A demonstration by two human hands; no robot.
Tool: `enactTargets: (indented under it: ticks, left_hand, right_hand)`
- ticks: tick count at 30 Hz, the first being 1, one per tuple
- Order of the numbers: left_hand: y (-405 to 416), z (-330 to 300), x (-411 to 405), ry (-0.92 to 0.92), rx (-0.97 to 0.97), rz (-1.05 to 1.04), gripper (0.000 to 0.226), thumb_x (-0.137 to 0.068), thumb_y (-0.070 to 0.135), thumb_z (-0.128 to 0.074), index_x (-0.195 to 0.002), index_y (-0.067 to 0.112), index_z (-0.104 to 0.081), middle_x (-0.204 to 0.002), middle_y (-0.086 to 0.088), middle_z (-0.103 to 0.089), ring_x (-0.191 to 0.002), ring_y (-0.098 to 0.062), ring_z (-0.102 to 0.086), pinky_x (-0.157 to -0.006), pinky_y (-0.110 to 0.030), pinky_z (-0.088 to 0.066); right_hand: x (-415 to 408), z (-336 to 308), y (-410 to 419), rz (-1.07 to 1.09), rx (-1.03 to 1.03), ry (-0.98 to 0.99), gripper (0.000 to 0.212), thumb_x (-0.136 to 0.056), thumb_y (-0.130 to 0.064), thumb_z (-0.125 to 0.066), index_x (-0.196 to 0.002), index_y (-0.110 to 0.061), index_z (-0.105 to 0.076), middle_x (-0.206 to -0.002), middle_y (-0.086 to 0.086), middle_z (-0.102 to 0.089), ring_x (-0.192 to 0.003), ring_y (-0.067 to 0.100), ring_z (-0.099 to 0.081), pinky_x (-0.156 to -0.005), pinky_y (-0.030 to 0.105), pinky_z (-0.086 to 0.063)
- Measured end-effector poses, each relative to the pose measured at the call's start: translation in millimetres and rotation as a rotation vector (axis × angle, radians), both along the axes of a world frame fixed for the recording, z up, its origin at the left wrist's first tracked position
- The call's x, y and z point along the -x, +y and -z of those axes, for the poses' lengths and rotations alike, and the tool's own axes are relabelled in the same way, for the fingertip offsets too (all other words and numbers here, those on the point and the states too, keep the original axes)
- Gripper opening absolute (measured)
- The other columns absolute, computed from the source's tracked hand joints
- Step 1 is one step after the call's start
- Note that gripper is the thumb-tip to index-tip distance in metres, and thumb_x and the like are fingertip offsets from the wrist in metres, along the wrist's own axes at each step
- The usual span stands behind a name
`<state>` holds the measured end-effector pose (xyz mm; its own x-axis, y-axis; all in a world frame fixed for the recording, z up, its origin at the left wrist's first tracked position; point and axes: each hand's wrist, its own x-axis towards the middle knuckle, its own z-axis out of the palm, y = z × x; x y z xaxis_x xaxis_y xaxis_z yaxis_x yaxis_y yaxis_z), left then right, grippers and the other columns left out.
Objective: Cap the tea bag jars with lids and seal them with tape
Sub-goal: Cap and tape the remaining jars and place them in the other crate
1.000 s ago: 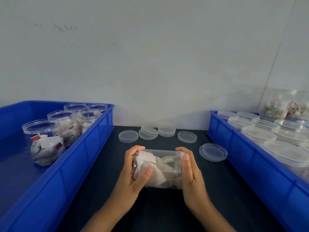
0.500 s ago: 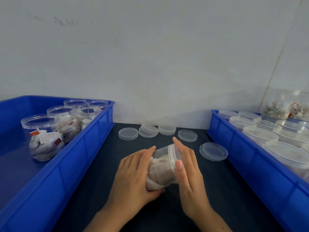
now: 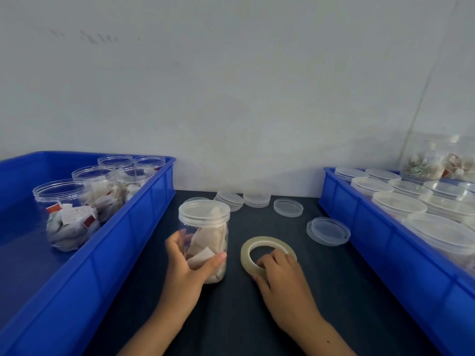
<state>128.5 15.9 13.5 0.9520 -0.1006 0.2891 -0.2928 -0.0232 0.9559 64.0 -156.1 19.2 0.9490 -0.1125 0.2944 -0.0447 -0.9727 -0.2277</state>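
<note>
The capped jar (image 3: 204,237) is clear, glossy plastic with a cloudy translucent plastic lid (image 3: 204,213); the tea bags (image 3: 205,242) inside look like matt white paper. The tape roll (image 3: 268,246) is shiny and yellowish-clear. Both crates (image 3: 115,242) are smooth, glossy blue plastic. The desk (image 3: 334,278) is dark and matt.

1. A small packing station, set up for hand work in batches rather than a home kitchen.
2. Two blue bins flank a dark surface (image 3: 334,291): the left bin (image 3: 123,240) holds open jars (image 3: 64,214) of tea bags, the right bin (image 3: 385,240) holds rows of capped jars (image 3: 399,205).
3. Spare lids (image 3: 257,199) lie stacked and loose by a bare, scuffed white wall (image 3: 231,86).
4. A tape roll (image 3: 267,244) lies on the surface.
</note>
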Motion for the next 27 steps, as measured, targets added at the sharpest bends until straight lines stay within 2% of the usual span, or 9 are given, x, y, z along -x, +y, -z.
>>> enactTargets:
  ticks: [2, 5, 10, 14, 18, 20, 22, 24, 27]
  left_hand:
    - [-1, 5, -2, 0.005, -0.042, 0.034, 0.083, -0.064, 0.029, -0.083, -0.125, 0.031, -0.026, -0.129, 0.018, -0.043, -0.112, 0.011, -0.047, -0.089, -0.012, -0.040]
    - [-2, 6, -2, -0.012, -0.118, 0.053, 0.084, -0.067, 0.027, -0.084, -0.125, 0.029, -0.024, -0.139, 0.007, -0.040, -0.126, -0.011, -0.043, -0.102, -0.030, -0.039]
    - [-3, 4, 2, -0.051, -0.142, 0.044, 0.090, -0.056, 0.047, -0.077, -0.128, 0.031, -0.025, -0.142, 0.008, -0.041, -0.126, -0.009, -0.045, -0.099, -0.025, -0.038]
    - [-3, 6, 4, -0.093, -0.175, -0.039, 0.100, -0.051, 0.058, -0.075, -0.135, 0.024, -0.033, -0.133, 0.013, -0.048, -0.121, -0.006, -0.049, -0.094, -0.024, -0.041]
    - [0, 4, 3, -0.116, -0.222, -0.011, 0.091, -0.054, 0.064, -0.070, -0.132, 0.038, -0.033, -0.124, 0.031, -0.048, -0.113, 0.009, -0.050, -0.083, -0.013, -0.039]
    - [0, 2, 3, -0.117, -0.231, 0.037, 0.089, -0.056, 0.064, -0.069, -0.134, 0.041, -0.031, -0.127, 0.034, -0.046, -0.116, 0.013, -0.047, -0.084, -0.011, -0.039]
    - [-2, 2, 7, -0.131, -0.232, 0.030, 0.096, -0.060, 0.058, -0.071, -0.143, 0.032, -0.030, -0.138, 0.024, -0.044, -0.126, 0.004, -0.045, -0.097, -0.019, -0.040]
    - [-4, -2, 14, -0.238, -0.295, -0.161, 0.099, -0.064, 0.052, -0.073, -0.147, 0.018, -0.030, -0.145, 0.004, -0.039, -0.131, -0.010, -0.041, -0.104, -0.031, -0.037]
    - [-2, -15, 21, -0.611, -0.375, -0.453, 0.069, -0.076, 0.047, -0.075, -0.125, 0.006, -0.049, -0.123, -0.011, -0.047, -0.111, -0.017, -0.047, -0.089, -0.027, -0.040]
  right_hand:
    - [-1, -1, 1, 0.013, 0.047, -0.016, 0.027, -0.098, -0.045, -0.042, -0.115, -0.025, -0.049, -0.118, -0.008, -0.049, -0.109, 0.013, -0.043, -0.095, 0.025, -0.031]
    - [-4, -1, 3, 0.046, 0.087, -0.025, 0.032, -0.095, -0.054, -0.041, -0.104, -0.024, -0.048, -0.112, -0.008, -0.053, -0.105, 0.015, -0.046, -0.092, 0.030, -0.028]
    - [-6, 0, 9, 0.029, 0.092, -0.023, 0.029, -0.095, -0.045, -0.036, -0.113, -0.025, -0.046, -0.116, -0.007, -0.052, -0.107, 0.017, -0.046, -0.095, 0.032, -0.028]
    - [-3, -1, 7, -0.063, 0.053, -0.020, 0.021, -0.095, -0.033, -0.039, -0.111, -0.020, -0.045, -0.117, -0.004, -0.048, -0.104, 0.017, -0.042, -0.091, 0.028, -0.030]
    - [0, -4, 2, -0.139, 0.056, 0.005, 0.020, -0.099, -0.028, -0.038, -0.115, -0.016, -0.044, -0.121, -0.002, -0.046, -0.107, 0.018, -0.041, -0.095, 0.029, -0.033]
    - [2, -3, 3, -0.123, 0.054, -0.013, 0.020, -0.101, -0.029, -0.037, -0.115, -0.017, -0.043, -0.120, -0.003, -0.047, -0.106, 0.017, -0.042, -0.092, 0.027, -0.033]
    - [3, -5, 6, -0.085, 0.020, -0.046, 0.020, -0.103, -0.032, -0.035, -0.115, -0.018, -0.043, -0.115, -0.004, -0.051, -0.103, 0.015, -0.047, -0.088, 0.026, -0.034]
    - [3, -8, 7, -0.048, -0.045, -0.090, 0.020, -0.104, -0.034, -0.032, -0.113, -0.019, -0.041, -0.105, -0.004, -0.058, -0.093, 0.015, -0.054, -0.078, 0.025, -0.035]
    - [6, -10, 10, -0.018, -0.172, -0.109, 0.014, -0.104, -0.037, -0.029, -0.106, -0.024, -0.036, -0.082, -0.007, -0.059, -0.075, 0.013, -0.056, -0.063, 0.022, -0.030]
